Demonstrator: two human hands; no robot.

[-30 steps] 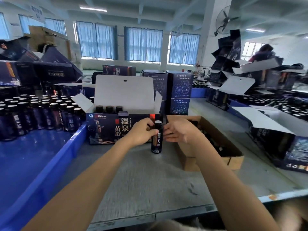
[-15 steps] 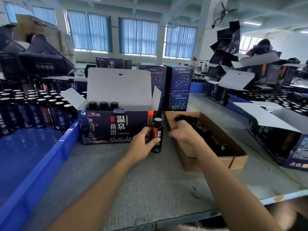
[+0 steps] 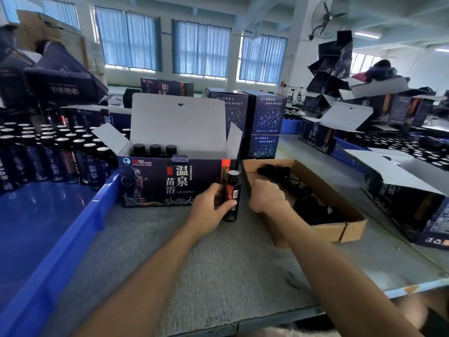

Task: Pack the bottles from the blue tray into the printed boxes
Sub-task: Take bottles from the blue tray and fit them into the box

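A: A packing hall, blue-curtained windows at the back, a grey table [image 3: 218, 263] in front. What is the grip doing?

B: The left hand [image 3: 209, 207] has its grip clamped round a dark bottle [image 3: 232, 195], thumb across the near side and fingers behind it. The bottle stands upright on the table with its long axis vertical and its cap on top.

A: And the other hand?

B: The right hand [image 3: 267, 195] is curled into a fist at the near-left corner of the brown carton [image 3: 340, 229], just right of the bottle. Its fingers face away, so I cannot tell whether that grip holds anything.

A: Where does the bottle belong?

B: In the printed box [image 3: 170, 183], lid flap raised, just left of the bottle. Its right front corner is right beside the bottle. The three packed bottles [image 3: 155, 150] stand toward its left end, and the right end looks free.

A: So the move?

B: I judge a lift straight up, then a short carry left and away over the front wall, keeping the axis vertical. The left hand is nearer and already has the bottle.

A: Stock?

B: The blue tray [image 3: 97, 210] runs along the table's left edge, with the waiting bottles [image 3: 60, 161] in rows at its far end.
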